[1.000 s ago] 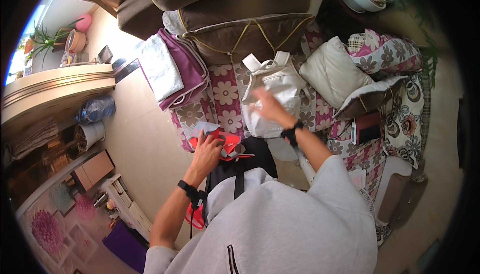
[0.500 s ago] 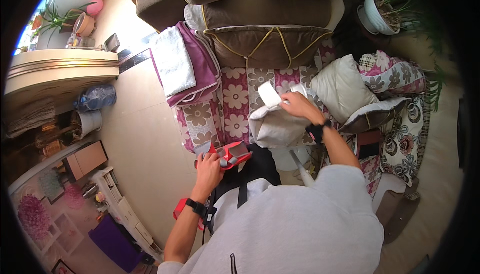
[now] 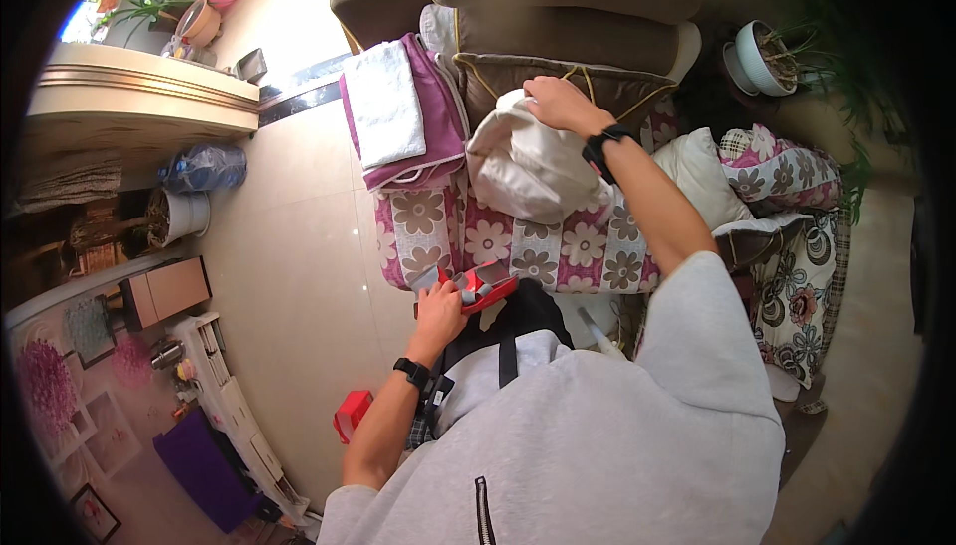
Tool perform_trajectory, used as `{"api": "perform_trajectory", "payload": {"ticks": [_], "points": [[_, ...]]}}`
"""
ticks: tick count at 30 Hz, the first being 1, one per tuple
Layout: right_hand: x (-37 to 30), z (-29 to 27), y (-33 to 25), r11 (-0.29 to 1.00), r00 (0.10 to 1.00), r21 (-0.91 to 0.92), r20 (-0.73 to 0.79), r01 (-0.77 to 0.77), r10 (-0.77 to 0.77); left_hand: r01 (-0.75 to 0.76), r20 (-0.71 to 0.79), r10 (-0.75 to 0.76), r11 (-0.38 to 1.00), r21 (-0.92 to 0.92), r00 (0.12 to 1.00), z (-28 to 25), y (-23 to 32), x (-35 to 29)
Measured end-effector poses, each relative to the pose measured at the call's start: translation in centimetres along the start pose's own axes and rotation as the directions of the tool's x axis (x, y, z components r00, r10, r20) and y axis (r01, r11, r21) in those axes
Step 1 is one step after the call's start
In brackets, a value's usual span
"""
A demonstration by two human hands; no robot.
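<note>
My right hand (image 3: 563,105) is closed on the top edge of a cream cloth item (image 3: 533,172), which bulges like a soft bag; its exact kind is unclear. The cloth is raised in front of the brown sofa cushion, over the flowered seat cover (image 3: 488,236). Nearer to me, my left hand (image 3: 440,316) has its fingers wrapped over a red and grey object (image 3: 490,291) with angular parts, held beside my dark trousers. What kind of object that is I cannot make out. Its lower side is hidden by my hand and leg.
Left on the sofa lie a folded white towel (image 3: 383,107) and a purple one (image 3: 436,97). Cushions (image 3: 697,177) and patterned fabric (image 3: 802,291) fill the right end. A red box-like thing (image 3: 351,416) stands on the tiled floor (image 3: 319,236). A low cabinet (image 3: 164,304) is at left.
My right hand has lifted the cream cloth up and away from me, off the seat, and its white flap is turned out of sight. The left hand still holds the red and grey object.
</note>
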State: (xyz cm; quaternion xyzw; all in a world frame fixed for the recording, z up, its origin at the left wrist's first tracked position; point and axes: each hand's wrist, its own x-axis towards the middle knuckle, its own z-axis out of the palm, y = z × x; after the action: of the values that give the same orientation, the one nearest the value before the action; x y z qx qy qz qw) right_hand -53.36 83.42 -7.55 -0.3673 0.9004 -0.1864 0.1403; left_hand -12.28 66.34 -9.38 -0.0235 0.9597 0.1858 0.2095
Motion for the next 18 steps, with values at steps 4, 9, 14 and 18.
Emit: {"api": "perform_trajectory", "payload": {"ticks": [4,9,14,18], "points": [[-0.4,4.5,-0.1,0.991,0.948,-0.135,-0.312,0.022,-0.064,0.130,-0.041,-0.130,0.991,-0.019,0.991,-1.0,0.6,-0.5],[-8.3,4.2,-0.6,0.987,0.874,0.154,-0.474,-0.036,0.106,0.420,-0.219,-0.450,0.891,-0.170,0.866,-1.9,-0.3,2.6],[-20.0,9.7,2.1,0.916,0.881,0.358,-0.355,-0.182,0.314,0.481,-0.214,-0.498,0.867,-0.129,0.840,-0.1,-2.8,8.5],[-30.7,15.0,2.3,0.792,0.870,0.439,-0.042,-0.425,0.491,0.580,0.227,-0.535,0.733,-0.355,0.814,2.8,-6.1,10.6]]}}
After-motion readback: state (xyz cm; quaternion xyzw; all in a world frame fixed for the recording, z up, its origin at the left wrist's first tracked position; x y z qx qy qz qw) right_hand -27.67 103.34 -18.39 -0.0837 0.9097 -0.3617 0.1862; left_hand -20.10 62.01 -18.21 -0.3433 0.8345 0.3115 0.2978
